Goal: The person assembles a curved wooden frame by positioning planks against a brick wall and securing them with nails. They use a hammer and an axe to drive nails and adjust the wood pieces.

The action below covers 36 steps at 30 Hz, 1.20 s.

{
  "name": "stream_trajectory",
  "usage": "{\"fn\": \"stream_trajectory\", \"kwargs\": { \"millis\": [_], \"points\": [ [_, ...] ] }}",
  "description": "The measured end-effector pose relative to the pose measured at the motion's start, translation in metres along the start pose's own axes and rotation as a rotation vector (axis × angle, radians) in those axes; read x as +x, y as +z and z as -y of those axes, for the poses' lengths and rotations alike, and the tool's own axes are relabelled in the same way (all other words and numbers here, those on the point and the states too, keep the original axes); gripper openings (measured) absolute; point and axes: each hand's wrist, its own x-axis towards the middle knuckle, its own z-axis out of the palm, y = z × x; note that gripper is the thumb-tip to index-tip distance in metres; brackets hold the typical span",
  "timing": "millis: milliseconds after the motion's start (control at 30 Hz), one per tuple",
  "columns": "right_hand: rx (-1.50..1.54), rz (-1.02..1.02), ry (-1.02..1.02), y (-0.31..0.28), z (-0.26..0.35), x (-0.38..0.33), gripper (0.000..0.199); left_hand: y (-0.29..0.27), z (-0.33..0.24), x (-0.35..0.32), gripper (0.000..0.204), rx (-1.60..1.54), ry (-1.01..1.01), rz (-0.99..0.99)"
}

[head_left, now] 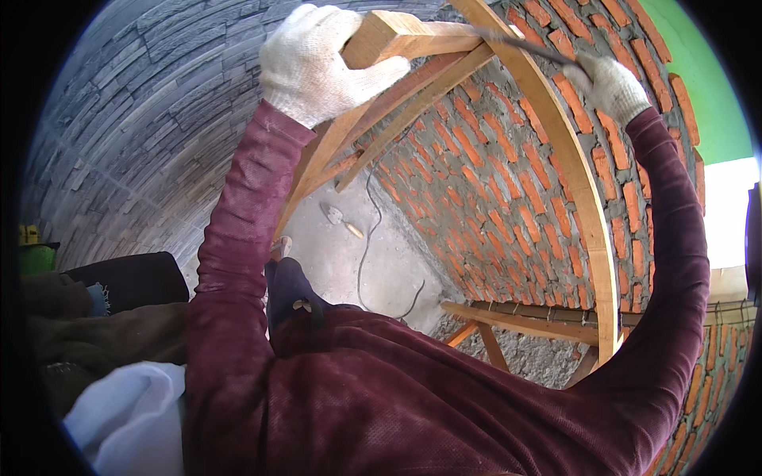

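Observation:
My left hand, in a white knitted glove, is closed round the cut end of a thick wooden beam at the top of the view. In another white glove, my right hand grips a thin dark rod-like tool. The tool points left toward the beam; its far end is blurred, so its kind is unclear. A long wooden plank runs down between my arms and passes close to the tool's far end. More timber braces meet under the beam.
A brick wall rises on the right, a grey stone-patterned wall on the left. On the concrete floor lie a trowel and a dark cable. Lower timbers stand by the brick wall; cloths lie at lower left.

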Motion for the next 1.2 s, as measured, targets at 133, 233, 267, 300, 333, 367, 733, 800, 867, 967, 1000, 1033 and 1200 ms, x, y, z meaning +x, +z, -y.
{"fn": "stream_trajectory", "kwargs": {
  "millis": [133, 233, 267, 300, 333, 367, 733, 800, 867, 967, 1000, 1033, 1200],
  "points": [
    [0.811, -0.459, -0.382, -0.03, 0.0, 0.043, 0.04, 0.011, -0.003, 0.0, 0.048, 0.011, 0.018, 0.0],
    [1.472, -0.656, -0.231, -0.015, -0.012, 0.081, 0.031, 0.012, -0.001, 0.0, 0.047, 0.027, 0.032, 0.005],
    [1.189, -0.568, -0.215, -0.003, -0.02, 0.075, 0.032, 0.01, -0.001, 0.001, 0.049, 0.017, 0.009, 0.012],
    [0.91, -0.479, -0.2, 0.009, -0.027, 0.068, 0.033, 0.007, -0.004, 0.001, 0.051, 0.009, -0.016, 0.023],
    [0.587, -0.311, -0.098, 0.022, -0.034, 0.051, 0.035, 0.003, -0.005, 0.001, 0.053, -0.004, -0.04, 0.038],
    [0.243, -0.138, -0.055, 0.033, -0.04, 0.031, 0.037, 0.001, -0.008, 0.004, 0.043, -0.037, -0.013, -0.027],
    [0.751, -0.67, -0.084, -0.039, -0.009, 0.046, 0.043, 0.005, -0.019, 0.014, 0.034, -0.101, 0.011, -0.148],
    [0.666, -0.522, -0.095, -0.022, -0.017, 0.044, 0.047, 0.003, -0.017, 0.01, 0.033, -0.077, 0.001, -0.135],
    [0.531, -0.258, -0.101, 0.008, -0.025, 0.029, 0.051, -0.003, -0.013, 0.008, 0.032, -0.055, -0.005, -0.129],
    [-0.041, 0.31, 0.239, 0.037, -0.032, 0.009, 0.059, -0.009, -0.011, 0.009, 0.031, -0.098, -0.029, -0.078],
    [0.079, 0.268, 0.222, 0.036, -0.031, 0.005, 0.065, -0.011, -0.012, 0.009, 0.031, -0.068, -0.028, -0.114],
    [0.242, 0.152, 0.185, 0.031, -0.026, 0.003, 0.059, -0.012, -0.013, 0.01, 0.031, -0.063, -0.006, -0.122],
    [0.563, -0.503, -0.102, -0.031, -0.005, 0.029, 0.045, 0.0, -0.017, 0.008, 0.033, -0.054, -0.018, -0.092]
  ]
}}
